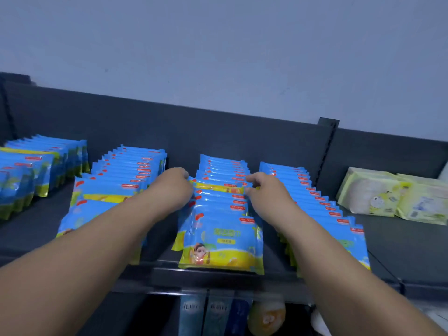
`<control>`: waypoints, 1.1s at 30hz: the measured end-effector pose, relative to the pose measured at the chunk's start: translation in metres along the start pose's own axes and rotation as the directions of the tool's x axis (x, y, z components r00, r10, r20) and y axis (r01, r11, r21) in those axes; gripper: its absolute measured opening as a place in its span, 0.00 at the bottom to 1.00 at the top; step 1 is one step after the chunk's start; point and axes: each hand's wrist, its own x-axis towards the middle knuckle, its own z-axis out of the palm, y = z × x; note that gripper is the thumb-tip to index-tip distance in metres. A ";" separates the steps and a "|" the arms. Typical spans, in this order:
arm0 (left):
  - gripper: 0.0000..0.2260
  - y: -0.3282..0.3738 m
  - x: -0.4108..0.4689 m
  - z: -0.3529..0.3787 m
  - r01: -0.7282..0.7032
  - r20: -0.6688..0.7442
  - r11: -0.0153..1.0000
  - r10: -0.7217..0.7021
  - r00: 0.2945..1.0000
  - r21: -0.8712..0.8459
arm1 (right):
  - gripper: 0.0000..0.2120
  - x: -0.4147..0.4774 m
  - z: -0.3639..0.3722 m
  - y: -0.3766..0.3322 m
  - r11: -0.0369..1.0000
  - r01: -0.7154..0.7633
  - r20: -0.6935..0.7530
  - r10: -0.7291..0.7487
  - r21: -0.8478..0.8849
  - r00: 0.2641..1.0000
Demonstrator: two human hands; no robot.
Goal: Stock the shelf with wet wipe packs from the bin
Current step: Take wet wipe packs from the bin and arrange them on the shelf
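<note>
Blue wipe pack [219,188] stands gripped at its ends by curled left hand [173,185] and right hand [263,187].

Two pale green packs [368,192] lie side by side just right of a dark slotted post [326,151]. A grey wall [218,44] rises behind the post.

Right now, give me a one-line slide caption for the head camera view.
Left hand and right hand grip wet wipe packs mid-row on the dark shelf, pale green packs at right.
</note>
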 end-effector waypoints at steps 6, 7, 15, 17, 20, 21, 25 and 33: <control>0.10 -0.005 0.026 -0.011 -0.058 0.099 0.996 0.051 0.994 0.072 | 0.08 0.013 0.007 -0.009 0.991 -0.062 0.013 0.064 -0.116 0.998; 0.10 -0.007 0.029 -0.011 -0.061 0.089 0.996 0.055 0.995 0.065 | 0.07 0.013 0.009 -0.008 0.991 -0.067 0.006 0.068 -0.117 0.998; 0.07 -0.011 0.050 -0.011 -0.063 0.119 0.996 0.055 0.991 0.063 | 0.07 0.023 0.013 -0.014 0.990 -0.084 0.002 0.084 -0.113 0.996; 0.07 -0.007 0.052 -0.014 -0.108 0.080 0.989 0.100 0.992 0.103 | 0.08 0.026 0.014 -0.019 0.984 -0.036 -0.023 0.032 -0.174 0.999; 0.08 0.005 0.051 -0.020 -0.193 0.011 0.972 0.193 0.981 0.132 | 0.10 0.033 0.017 -0.030 0.994 0.062 -0.009 -0.064 -0.091 0.998; 0.08 0.009 0.050 -0.021 -0.217 0.003 0.967 0.218 0.976 0.134 | 0.11 0.036 0.019 -0.035 0.988 0.117 0.018 -0.115 -0.101 0.993; 0.11 0.017 0.049 -0.020 -0.268 -0.009 0.963 0.269 0.963 0.027 | 0.19 0.045 0.028 -0.052 0.963 0.256 0.128 -0.245 -0.082 0.961; 0.07 0.001 0.047 -0.022 -0.100 0.044 0.933 0.122 0.992 -0.347 | 0.07 0.057 0.020 -0.045 0.971 0.045 -0.002 -0.046 0.235 0.999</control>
